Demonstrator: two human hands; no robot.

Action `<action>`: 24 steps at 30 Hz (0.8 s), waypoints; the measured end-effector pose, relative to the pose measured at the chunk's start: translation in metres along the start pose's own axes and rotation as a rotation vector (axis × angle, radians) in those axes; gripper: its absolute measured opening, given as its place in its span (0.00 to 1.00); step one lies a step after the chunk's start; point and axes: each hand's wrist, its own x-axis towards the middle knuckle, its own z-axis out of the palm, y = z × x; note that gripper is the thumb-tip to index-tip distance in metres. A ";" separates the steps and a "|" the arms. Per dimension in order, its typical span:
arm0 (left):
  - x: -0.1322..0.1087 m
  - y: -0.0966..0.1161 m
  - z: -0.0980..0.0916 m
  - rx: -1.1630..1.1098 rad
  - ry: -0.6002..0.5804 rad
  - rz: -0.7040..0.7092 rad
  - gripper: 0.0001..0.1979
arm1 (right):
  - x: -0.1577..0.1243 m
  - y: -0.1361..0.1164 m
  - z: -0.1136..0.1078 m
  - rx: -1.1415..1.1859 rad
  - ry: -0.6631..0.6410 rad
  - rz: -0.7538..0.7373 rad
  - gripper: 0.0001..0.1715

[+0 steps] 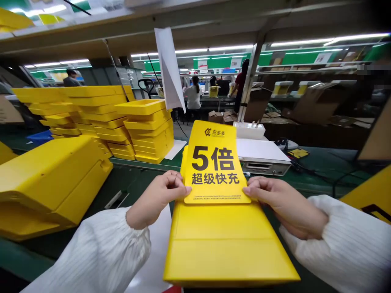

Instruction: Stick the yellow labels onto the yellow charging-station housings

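Note:
A yellow printed sticker sheet with large dark characters and a "5" is stretched between my hands. My left hand pinches its lower left edge between thumb and fingers. At the lower right edge, my right hand pinches it the same way. Beneath the sheet lies a yellow plastic housing, its near end bare toward me. The sheet's far end curls upward. Whether its underside touches the housing I cannot tell.
Stacks of yellow plastic frames stand at the back left. Another yellow housing lies at the left. Behind the sheet sit a white device box and a power strip. A hanging white paper dangles above. Other people work farther back.

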 end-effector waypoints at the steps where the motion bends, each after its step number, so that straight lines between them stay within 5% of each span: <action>1: 0.000 -0.002 0.000 -0.007 -0.005 -0.009 0.14 | 0.001 0.001 0.000 -0.002 0.004 -0.008 0.23; 24: -0.001 -0.007 0.004 -0.063 0.001 -0.053 0.14 | 0.003 0.010 -0.001 0.050 0.037 0.013 0.21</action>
